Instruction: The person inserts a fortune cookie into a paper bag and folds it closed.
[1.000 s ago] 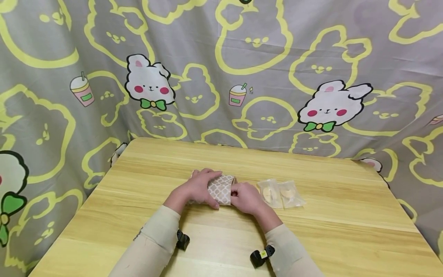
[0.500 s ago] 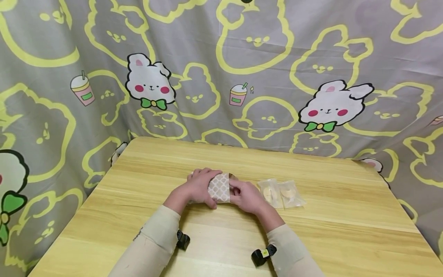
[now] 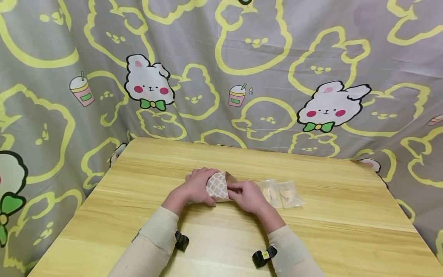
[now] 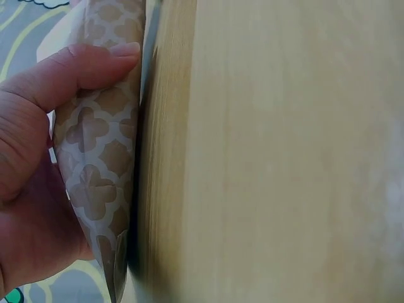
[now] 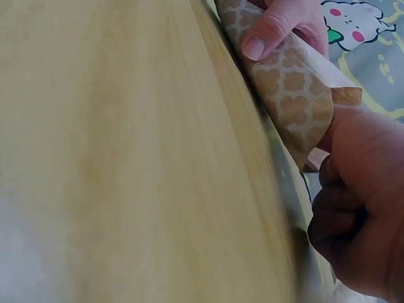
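Note:
A brown paper bag (image 3: 217, 186) with a white lattice print lies on its side on the table, its mouth facing right. My left hand (image 3: 197, 188) grips the bag from the left, and in the left wrist view the thumb (image 4: 107, 66) presses along its printed side. At the bag's mouth is my right hand (image 3: 247, 196), its index finger and thumb reaching into the opening. The right wrist view shows the other fingers (image 5: 334, 218) curled outside the bag. The fingertips inside are hidden, so I cannot tell whether they hold anything.
Two clear packets (image 3: 271, 193) with pale round pieces inside lie side by side, just right of my right hand. The wooden table (image 3: 221, 238) ends at a patterned curtain (image 3: 207, 77) behind and at both sides.
The bag's mouth has opened wider and its rim now stands up. The right hand has shifted slightly at the opening, fingers less tightly curled. The left hand keeps its grip.

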Demonstrator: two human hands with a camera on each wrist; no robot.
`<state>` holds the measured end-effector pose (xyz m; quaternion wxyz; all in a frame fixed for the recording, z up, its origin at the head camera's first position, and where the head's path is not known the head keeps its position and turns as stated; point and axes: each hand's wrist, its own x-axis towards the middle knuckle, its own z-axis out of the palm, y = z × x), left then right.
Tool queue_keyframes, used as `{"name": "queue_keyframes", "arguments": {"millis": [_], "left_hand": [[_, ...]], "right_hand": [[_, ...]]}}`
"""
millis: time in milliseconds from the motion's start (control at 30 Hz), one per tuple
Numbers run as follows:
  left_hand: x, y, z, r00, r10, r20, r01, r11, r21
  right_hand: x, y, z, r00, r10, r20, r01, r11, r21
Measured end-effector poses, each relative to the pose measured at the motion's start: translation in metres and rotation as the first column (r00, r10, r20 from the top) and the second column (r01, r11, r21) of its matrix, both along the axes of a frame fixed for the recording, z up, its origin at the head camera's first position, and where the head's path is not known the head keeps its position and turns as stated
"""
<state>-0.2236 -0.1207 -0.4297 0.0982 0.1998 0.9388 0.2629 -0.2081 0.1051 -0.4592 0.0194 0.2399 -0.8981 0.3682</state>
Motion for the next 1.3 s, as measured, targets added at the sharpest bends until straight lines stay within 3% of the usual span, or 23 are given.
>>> {"name": "queue_keyframes", "arguments": {"millis": [167,367,800,1033,1300], "left_hand": [[0.001,0.000,-0.001,1.000,0.007,0.003,-0.007,1.000,0.003],[0.000,0.000,-0.002,1.000,0.013,0.000,-0.013,1.000,0.020],[0.000,0.001,-0.001,1.000,0.010,-0.002,-0.010,1.000,0.026],[-0.001,0.000,-0.002,1.000,0.001,-0.013,0.000,1.000,0.030],[-0.001,0.000,-0.002,1.000,0.009,-0.011,-0.008,1.000,0.026]], "right_hand": [[0.007,0.009,0.014,0.997,-0.047,0.067,0.050,0.998,-0.040],[0.014,0.033,0.027,0.995,-0.072,0.070,0.076,0.996,-0.050],[0.010,0.088,0.042,0.993,-0.089,0.078,0.086,0.996,0.033],[0.008,0.109,0.043,0.994,-0.080,0.070,0.077,0.996,0.049],[0.004,0.125,0.034,0.995,-0.064,0.082,0.053,0.990,0.127]]}}
